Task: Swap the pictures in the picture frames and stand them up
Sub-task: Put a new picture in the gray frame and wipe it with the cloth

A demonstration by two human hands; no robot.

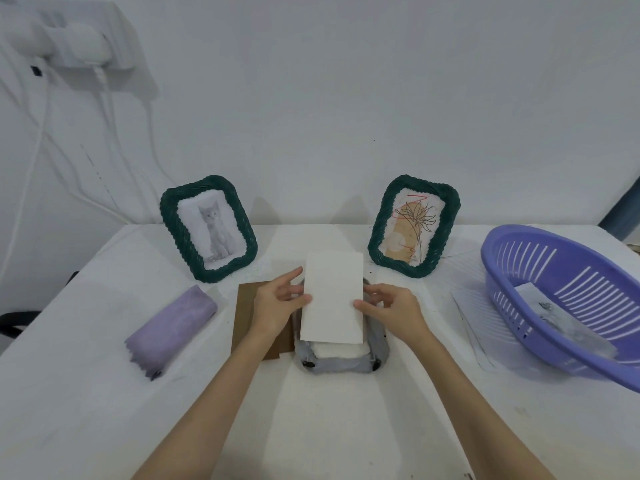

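At the table's middle, my two hands pinch one white sheet (331, 296) over a face-down frame (341, 358).
My left hand (277, 301) nips its left edge, my right hand (391, 306) the right. Two green standing frames: cat frame (207, 228) at eleven o'clock, plant frame (414, 225) at one. One brown backing board (247, 317) lies at nine, one purple cloth (173, 329) beyond, one basket (561, 296) at three.

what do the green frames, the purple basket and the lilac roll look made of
Green frames: woven wicker or cord, going by the braided, twisted rims, matte dark green. Purple basket: moulded plastic, smooth, slightly glossy, with slotted walls. Lilac roll: soft fabric, likely microfibre, fuzzy.
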